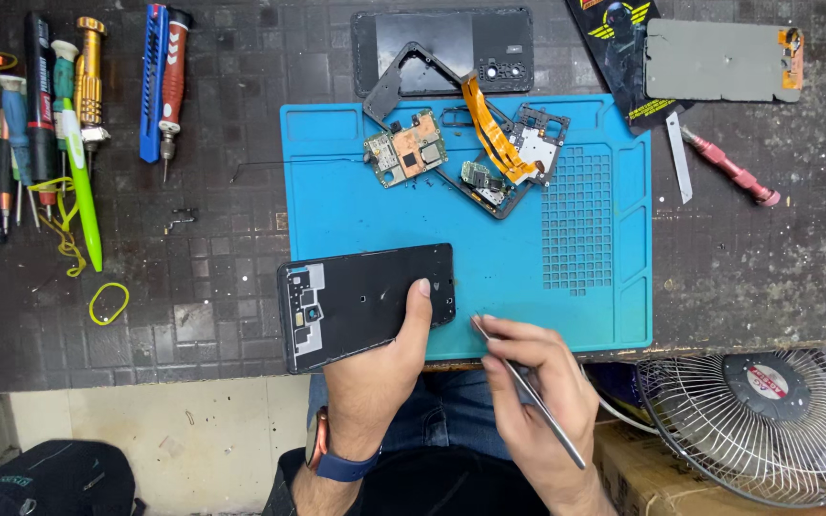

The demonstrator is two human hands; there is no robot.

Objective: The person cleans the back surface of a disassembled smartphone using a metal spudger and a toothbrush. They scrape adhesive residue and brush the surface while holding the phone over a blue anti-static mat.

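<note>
The left hand [375, 368] reaches up from the table edge, wrist bent, and cups an opened black phone [365, 304] from below, thumb pressed on its inner face. Just beside it to the right, the right hand [537, 401] pinches metal tweezers [528, 392] like a pen, tip pointing up-left toward the phone. Beyond both hands, circuit boards [408, 148] lie on a blue mat [528, 248].
</note>
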